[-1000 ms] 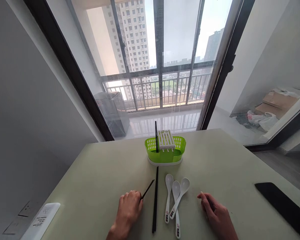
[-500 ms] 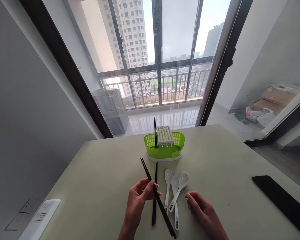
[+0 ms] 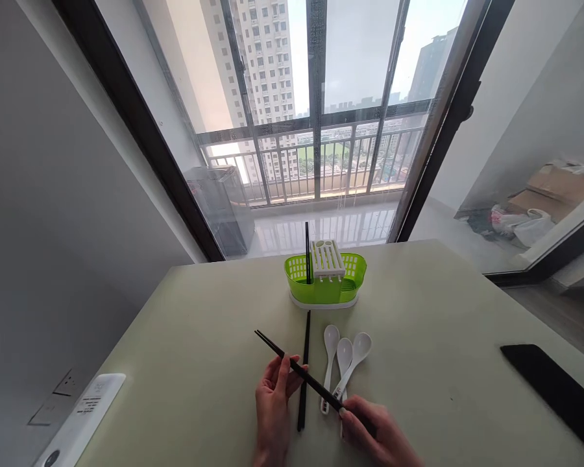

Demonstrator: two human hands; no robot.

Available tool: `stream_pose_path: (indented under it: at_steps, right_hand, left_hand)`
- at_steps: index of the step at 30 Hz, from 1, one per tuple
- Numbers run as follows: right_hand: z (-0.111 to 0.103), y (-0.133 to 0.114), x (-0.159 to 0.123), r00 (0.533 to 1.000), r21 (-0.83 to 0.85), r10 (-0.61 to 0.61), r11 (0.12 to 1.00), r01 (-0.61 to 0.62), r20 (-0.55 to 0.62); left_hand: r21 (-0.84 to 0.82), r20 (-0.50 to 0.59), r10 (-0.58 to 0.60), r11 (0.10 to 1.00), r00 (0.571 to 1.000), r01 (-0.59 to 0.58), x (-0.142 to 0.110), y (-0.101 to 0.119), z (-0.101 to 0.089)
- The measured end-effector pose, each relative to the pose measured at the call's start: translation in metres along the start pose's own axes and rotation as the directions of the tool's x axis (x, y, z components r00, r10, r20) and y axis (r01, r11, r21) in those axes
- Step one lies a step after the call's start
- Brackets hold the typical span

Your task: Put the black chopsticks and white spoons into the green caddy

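A pair of black chopsticks (image 3: 316,385) slants across in front of me, raised above the table. My left hand (image 3: 276,389) pinches it near the thin-end half, and my right hand (image 3: 374,428) grips the thick end. Beneath it, another pair of black chopsticks (image 3: 307,344) lies lengthwise on the table. Three white spoons (image 3: 344,353) lie overlapping just right of that pair, their handles partly covered by my right hand. Farther back stands a green cutlery basket (image 3: 326,293) with a white slotted top (image 3: 328,258); black chopsticks (image 3: 307,250) stand upright in its left compartment.
The pale table (image 3: 214,324) reaches to the glass door and window. A long black flat object (image 3: 555,389) lies at the right edge. A white device (image 3: 90,415) is at the left edge. Behind the glass at right are cardboard boxes (image 3: 549,191).
My right hand has moved left, over the spoon handles, and taken hold of the chopsticks' thick end. The held pair has tilted flatter, its thin tips swinging left and down.
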State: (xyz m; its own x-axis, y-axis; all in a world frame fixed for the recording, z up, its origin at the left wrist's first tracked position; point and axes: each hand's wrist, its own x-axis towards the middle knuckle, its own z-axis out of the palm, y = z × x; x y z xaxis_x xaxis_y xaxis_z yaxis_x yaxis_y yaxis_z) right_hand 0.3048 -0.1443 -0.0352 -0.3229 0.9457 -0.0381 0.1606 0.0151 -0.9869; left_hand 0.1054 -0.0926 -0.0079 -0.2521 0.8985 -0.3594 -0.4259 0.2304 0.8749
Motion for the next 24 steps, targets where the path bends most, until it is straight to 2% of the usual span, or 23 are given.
stream_pose_path:
  at_steps: [5,13,24]
  right_hand:
    - [0.0016,0.0013,0.0019,1.0,-0.002,0.012,1.0,-0.012,-0.024]
    - [0.0047,0.0046,0.0047,0.987,-0.005,0.044,0.999,-0.045,-0.158]
    - [0.004,0.0078,0.0059,0.981,-0.028,0.018,0.999,-0.023,-0.193]
  left_hand:
    - [0.009,0.002,0.006,1.0,1.0,-0.006,-0.0028,-0.0007,0.0004]
    - [-0.014,-0.006,0.005,1.0,1.0,-0.005,-0.0027,0.001,0.0012]
    - [-0.039,0.004,-0.029,0.999,1.0,0.029,-0.0029,0.0013,0.0016]
